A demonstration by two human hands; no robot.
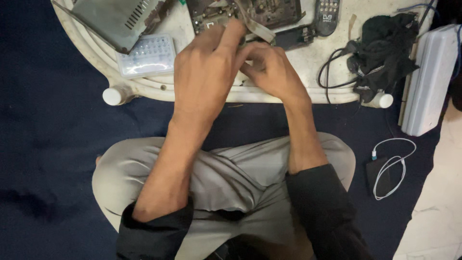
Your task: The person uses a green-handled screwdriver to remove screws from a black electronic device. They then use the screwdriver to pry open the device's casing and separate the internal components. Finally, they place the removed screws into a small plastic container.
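Observation:
My left hand [207, 72] and my right hand [272, 70] meet over the near edge of a low white table [86, 45]. Both sets of fingers are curled together at a brown circuit board [274, 12] and a flat grey ribbon cable [255, 26] that runs off it. My left fingers lie on the board's near edge. My right fingers pinch something small beneath the left hand; what it is stays hidden. My crossed legs in grey trousers [240, 178] fill the lower middle.
A grey metal device cover [115, 19] and a clear plastic parts box [147, 55] lie at the table's left. A black remote control [327, 17], black cloth with cables [385, 45], a white rectangular case [430, 79], and a white cable [392, 166] on the dark blue floor sit to the right.

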